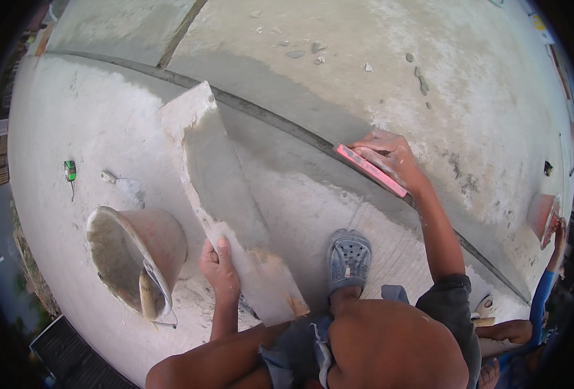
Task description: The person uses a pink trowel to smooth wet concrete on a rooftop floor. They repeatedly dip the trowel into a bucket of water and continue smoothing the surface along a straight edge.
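My right hand [390,155] is closed around a pink rectangular hand float [372,171], its face held against the concrete along a dark groove [271,117]. Wet grey mortar spreads beside the groove. On the left, my left hand [221,267] grips the edge of a long pale board [219,168], thumb on top. Smeared grey mortar covers much of the board, which slants from near my lap toward the groove.
Left of the board, a mortar-crusted bucket [170,243] lies tilted, a wooden-handled tool [147,295] inside. A small trowel [128,186] and green tape measure [70,170] lie beyond. Rubble bits [318,47] dot the far slab. At right, another person's hand [560,233] touches a reddish bucket [541,211].
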Available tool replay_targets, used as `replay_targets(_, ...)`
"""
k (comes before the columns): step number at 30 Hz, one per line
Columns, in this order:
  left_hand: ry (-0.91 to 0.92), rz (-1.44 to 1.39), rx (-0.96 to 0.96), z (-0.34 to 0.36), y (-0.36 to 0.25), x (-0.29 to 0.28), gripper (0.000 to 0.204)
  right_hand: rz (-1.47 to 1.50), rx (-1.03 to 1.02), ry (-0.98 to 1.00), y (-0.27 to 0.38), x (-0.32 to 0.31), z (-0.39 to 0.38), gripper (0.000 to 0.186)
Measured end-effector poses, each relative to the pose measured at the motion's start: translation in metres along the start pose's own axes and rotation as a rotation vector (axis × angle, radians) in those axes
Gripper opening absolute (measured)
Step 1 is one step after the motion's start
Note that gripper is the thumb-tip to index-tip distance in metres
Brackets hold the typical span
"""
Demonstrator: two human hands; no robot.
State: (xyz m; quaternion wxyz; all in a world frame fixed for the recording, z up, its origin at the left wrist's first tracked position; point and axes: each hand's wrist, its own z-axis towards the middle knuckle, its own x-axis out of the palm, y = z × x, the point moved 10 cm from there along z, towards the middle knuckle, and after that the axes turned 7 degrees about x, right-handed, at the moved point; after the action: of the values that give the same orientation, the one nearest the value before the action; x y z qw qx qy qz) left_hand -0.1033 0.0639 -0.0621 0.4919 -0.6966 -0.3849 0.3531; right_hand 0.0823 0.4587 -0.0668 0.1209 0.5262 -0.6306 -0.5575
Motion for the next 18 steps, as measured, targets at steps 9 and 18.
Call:
replay_targets(9,-0.057,-0.006,-0.004,-0.014,-0.008,-0.011,0.037,0.892,0.161,-0.097,-0.007,-0.004,0.0,0.028)
replay_targets(18,0.0,0.079,0.166,0.014,-0.023,-0.01,0.036,1.591,0.51,0.164,-0.063,0.129,-0.117,0.071)
